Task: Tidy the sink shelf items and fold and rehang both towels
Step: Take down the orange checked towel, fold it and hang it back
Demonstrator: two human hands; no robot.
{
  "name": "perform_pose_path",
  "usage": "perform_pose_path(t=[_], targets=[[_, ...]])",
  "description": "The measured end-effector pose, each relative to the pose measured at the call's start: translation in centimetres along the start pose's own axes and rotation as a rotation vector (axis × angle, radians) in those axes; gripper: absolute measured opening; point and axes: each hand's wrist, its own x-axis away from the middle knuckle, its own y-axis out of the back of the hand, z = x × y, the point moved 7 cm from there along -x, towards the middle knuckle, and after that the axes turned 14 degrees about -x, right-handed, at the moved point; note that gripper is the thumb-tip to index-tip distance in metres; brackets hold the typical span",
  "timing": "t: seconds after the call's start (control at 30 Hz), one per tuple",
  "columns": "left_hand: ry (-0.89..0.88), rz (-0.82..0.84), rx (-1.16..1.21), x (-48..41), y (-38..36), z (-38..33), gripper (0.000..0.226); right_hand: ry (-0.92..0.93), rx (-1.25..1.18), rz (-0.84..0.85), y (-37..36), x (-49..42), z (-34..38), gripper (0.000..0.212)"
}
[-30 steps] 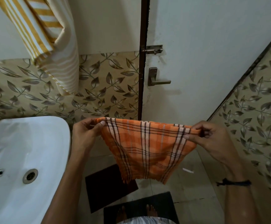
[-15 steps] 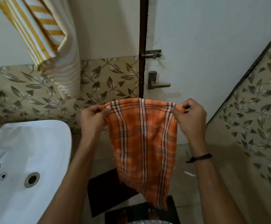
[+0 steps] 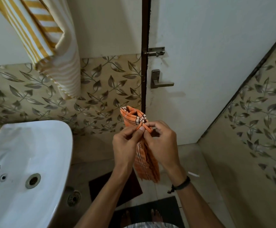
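Between sink (image 3: 35, 145) and door (image 3: 216, 63), both hands, left hand (image 3: 125, 145) and right hand (image 3: 162, 142), pinch the half-folded orange towel (image 3: 148, 165); striped towel (image 3: 51, 46) hangs untidily; rehanging remains.

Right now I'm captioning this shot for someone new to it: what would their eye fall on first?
The orange checked towel in mid-frame stands out first, gathered into a narrow bundle and pinched near its top by the left hand and right hand, in front of the door. Next comes the yellow-striped towel hanging at upper left, above the white sink at lower left.
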Motion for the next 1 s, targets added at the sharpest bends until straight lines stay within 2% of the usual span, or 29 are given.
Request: perform_pose_path(t=[0.2,0.3,0.4,0.6,0.7,0.8,0.87,1.0], targets=[[-0.022,0.074,-0.033,-0.2,-0.2,0.0,0.03,0.019,0.029,0.148,-0.9,0.0,0.1,0.037],[-0.014,0.066,-0.05,-0.5,-0.1,0.1,0.033,-0.011,-0.054,0.195,-1.2,0.3,0.3,0.043],[-0.017,0.061,-0.049,-0.4,0.0,0.3,0.029,-0.08,-0.184,0.165,-0.8,0.2,0.1,0.038],[-0.104,0.161,-0.07,-0.4,-0.1,0.5,0.019,-0.027,-0.346,0.039,0.8,0.9,-0.3,0.029],[-0.095,0.148,-0.034,-0.6,0.5,1.0,0.016,-0.056,-0.45,-0.07,2.2,0.8,-1.0,0.02],[-0.103,0.136,-0.071,-0.9,1.2,1.3,0.016,-0.012,-0.319,-0.154,5.5,-0.6,-1.8,0.018],[-0.116,0.146,-0.081,-0.8,1.3,1.2,0.015,0.059,-0.099,-0.053,6.7,-1.7,-2.0,0.021],[-0.138,0.207,-0.088,-0.6,0.9,1.1,0.016,0.081,0.228,0.361,6.1,-2.3,-3.1,0.026]])
